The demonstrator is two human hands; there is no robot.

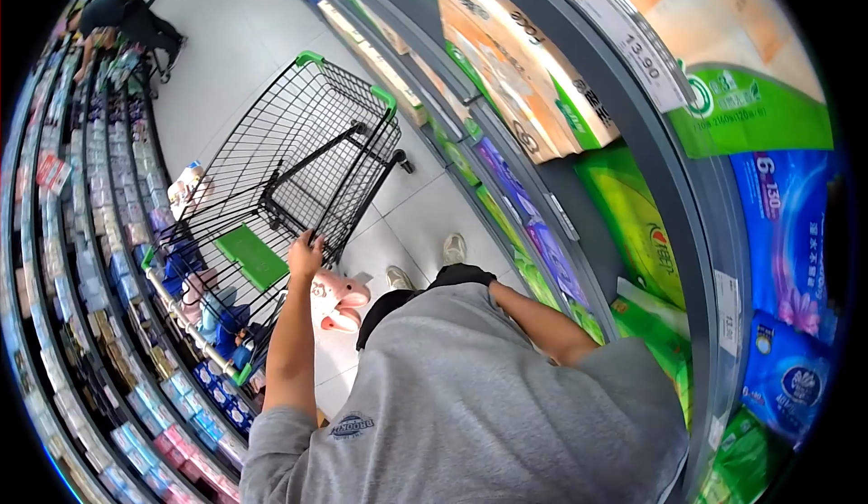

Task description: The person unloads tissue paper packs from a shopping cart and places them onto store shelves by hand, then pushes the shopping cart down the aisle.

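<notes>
My left hand [306, 255] is closed at the near rim of a black wire shopping cart [334, 97] with green corners. Pink animal-like slippers [340, 301] hang just below that hand; whether the fingers hold them or they hang from the cart, I cannot tell. Inside the cart's near end, by the handle [194, 323], are several items in blue, pink and white. A green panel [251, 257] is fixed to the wire. My right forearm [547, 323] bends in to my waist, where dark cloth hides the right hand.
Close on my right, a shelf [669, 142] carries tissue packs [520, 61] in beige, green and blue. Shelves of small packages [81, 233] line the left. Far up the aisle a person in dark clothes [127, 25] bends toward those shelves. Pale floor tiles [235, 25] run between.
</notes>
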